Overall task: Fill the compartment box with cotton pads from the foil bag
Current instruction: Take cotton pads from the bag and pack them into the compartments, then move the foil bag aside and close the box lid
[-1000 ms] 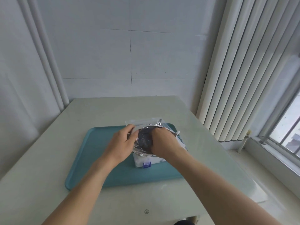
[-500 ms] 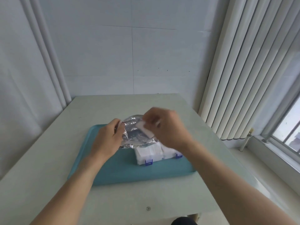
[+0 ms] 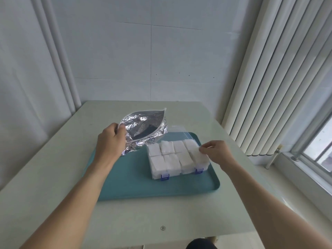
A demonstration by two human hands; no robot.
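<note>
Cotton pads point(image 3: 171, 156) fill the compartment box point(image 3: 179, 159) under the right hand point(image 3: 216, 153), whose fingertips pinch one pad point(image 3: 196, 154); the left hand point(image 3: 111, 139) grips the foil bag point(image 3: 143, 129) rim.

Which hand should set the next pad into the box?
Right. The right hand already pinches a cotton pad over the compartment box; the left hand grips the foil bag open.

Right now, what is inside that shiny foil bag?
The foil bag, held open by the left hand, shows crinkled silver lining and a dark patch low down. Whether pads remain is hidden. The compartment box beside it holds white cotton pads.
</note>
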